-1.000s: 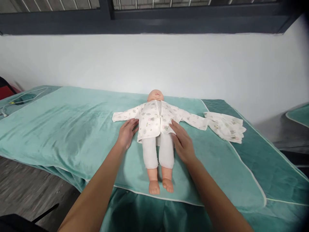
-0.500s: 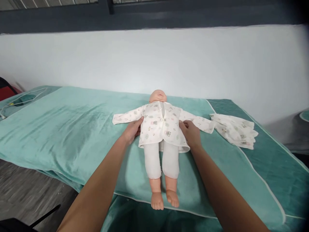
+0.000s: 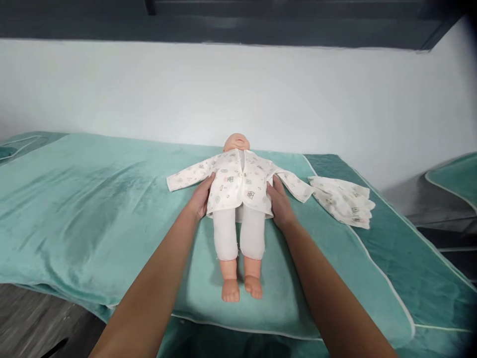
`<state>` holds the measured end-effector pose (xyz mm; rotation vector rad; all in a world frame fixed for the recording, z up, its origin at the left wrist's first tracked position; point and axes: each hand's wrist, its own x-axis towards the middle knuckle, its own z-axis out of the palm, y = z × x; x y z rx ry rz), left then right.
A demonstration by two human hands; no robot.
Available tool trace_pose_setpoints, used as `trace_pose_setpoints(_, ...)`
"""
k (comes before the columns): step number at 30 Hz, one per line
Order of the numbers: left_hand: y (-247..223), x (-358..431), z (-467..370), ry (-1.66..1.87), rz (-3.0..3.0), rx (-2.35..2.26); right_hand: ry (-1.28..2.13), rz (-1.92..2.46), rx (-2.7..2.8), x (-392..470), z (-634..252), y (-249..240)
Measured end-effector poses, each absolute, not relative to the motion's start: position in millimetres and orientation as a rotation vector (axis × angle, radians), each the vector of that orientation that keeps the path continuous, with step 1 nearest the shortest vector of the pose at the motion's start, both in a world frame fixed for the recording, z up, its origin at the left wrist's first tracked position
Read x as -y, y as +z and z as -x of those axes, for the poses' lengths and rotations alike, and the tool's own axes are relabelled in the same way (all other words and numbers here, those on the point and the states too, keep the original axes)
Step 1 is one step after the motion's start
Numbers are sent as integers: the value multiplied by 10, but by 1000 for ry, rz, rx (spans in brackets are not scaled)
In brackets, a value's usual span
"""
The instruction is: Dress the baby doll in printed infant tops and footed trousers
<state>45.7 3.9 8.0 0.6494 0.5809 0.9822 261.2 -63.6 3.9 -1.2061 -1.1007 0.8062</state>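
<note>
White patterned cloth jacket (image 3: 225,181) on a bald doll (image 3: 237,142), left hand (image 3: 201,196) and right hand (image 3: 280,204) at its sides, fingers loosely curved, grip unclear.

Even indoor light, soft shadows, dark blurred right-hand corner

L hand (image 3: 201,200) & R hand (image 3: 280,205) both bare; skin uncovered from fingers to wrist. L forearm (image 3: 151,286) & R forearm (image 3: 330,286) bare too; surfaces smooth & plain, w/ slim wrists widening gradually twd the bottom edge of view. Fingers slim, partly hidden; nails too small to make out; upper arms out of frame.
</note>
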Motion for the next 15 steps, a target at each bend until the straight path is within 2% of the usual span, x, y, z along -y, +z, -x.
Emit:
trace_pose_setpoints(7, 56, -119, -493, 975, -641, -588, 910, 1196, 1036, 563, -2694, -17)
trace_pose_setpoints(15, 7, 98, -441, 1192, -711, -703, 700, 1376, 1003, 662, -2627, 10)
